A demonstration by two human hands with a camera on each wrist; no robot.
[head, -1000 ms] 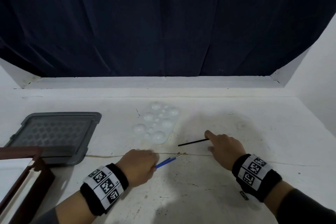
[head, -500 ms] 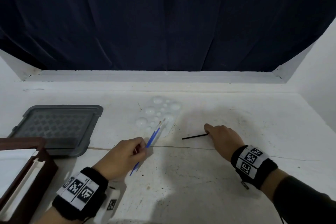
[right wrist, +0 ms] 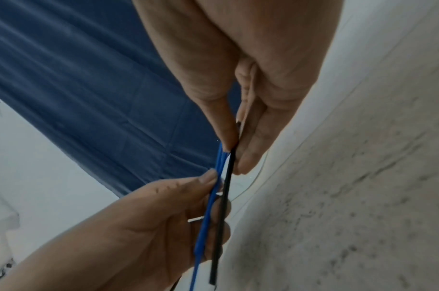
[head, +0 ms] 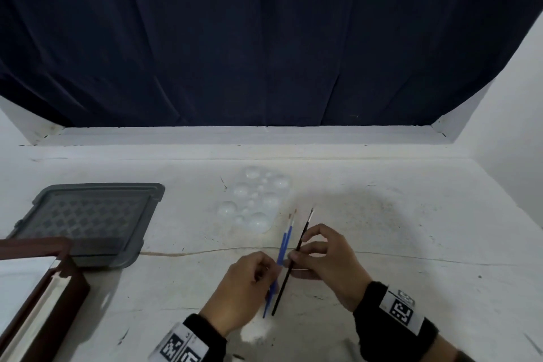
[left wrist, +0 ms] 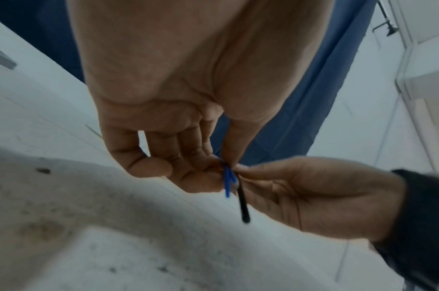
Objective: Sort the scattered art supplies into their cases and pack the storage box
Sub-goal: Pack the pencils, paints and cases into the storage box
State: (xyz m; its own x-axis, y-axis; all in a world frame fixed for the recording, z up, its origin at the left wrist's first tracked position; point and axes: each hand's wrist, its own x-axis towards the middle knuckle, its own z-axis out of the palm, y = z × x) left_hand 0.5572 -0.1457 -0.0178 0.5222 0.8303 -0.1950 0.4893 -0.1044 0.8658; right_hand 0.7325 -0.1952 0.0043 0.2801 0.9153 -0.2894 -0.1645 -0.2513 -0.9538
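Observation:
Two thin blue paintbrushes are pinched in my left hand, tips pointing away from me. My right hand pinches a black paintbrush and holds it right beside the blue ones, almost parallel. In the left wrist view the blue brushes and the black brush meet between the fingertips of both hands. The right wrist view shows the blue brushes and the black brush side by side. A clear plastic paint palette lies on the table beyond the hands.
A grey plastic tray-like lid lies at the left. A dark red-brown wooden box with a pale lining sits at the near left corner. A dark blue curtain hangs behind the white table; a white wall stands at the right.
My right hand picked the black brush up off the table and brought it left to the blue brushes. My left hand swung the blue brushes to point away and moved toward the centre.

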